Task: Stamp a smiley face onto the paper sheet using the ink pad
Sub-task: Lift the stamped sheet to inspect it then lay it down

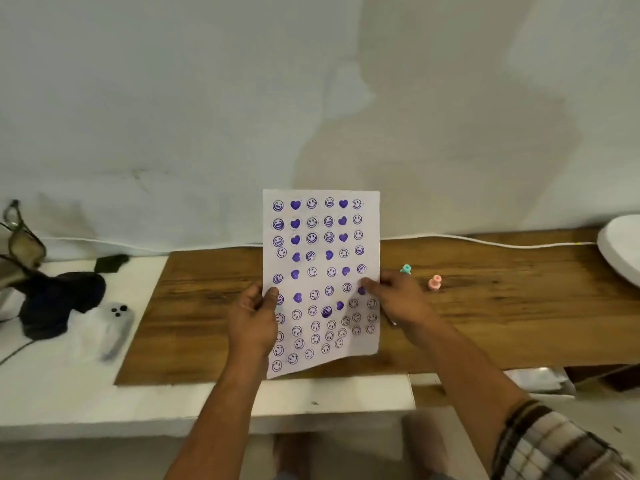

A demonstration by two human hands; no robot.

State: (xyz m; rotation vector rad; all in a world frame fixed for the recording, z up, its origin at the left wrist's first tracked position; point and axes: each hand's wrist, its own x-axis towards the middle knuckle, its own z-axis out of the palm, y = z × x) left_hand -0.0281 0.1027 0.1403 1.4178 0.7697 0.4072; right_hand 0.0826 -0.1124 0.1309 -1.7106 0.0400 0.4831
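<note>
A white paper sheet [322,265] covered with several purple smiley and heart stamps is held upright above the wooden board [485,317]. My left hand [254,320] pinches its left edge, thumb on the front. My right hand [398,299] grips its right edge, thumb over the stamps. A teal stamp [406,269] stands on the board just behind my right hand, and a pink stamp [435,283] stands a little further right. I see no ink pad.
A white table [69,393] lies under and left of the board. On it sit a dark bundle [59,299], a white phone [116,323] and glasses [20,233]. A white cable [485,241] runs along the wall. A white round object [620,247] sits far right.
</note>
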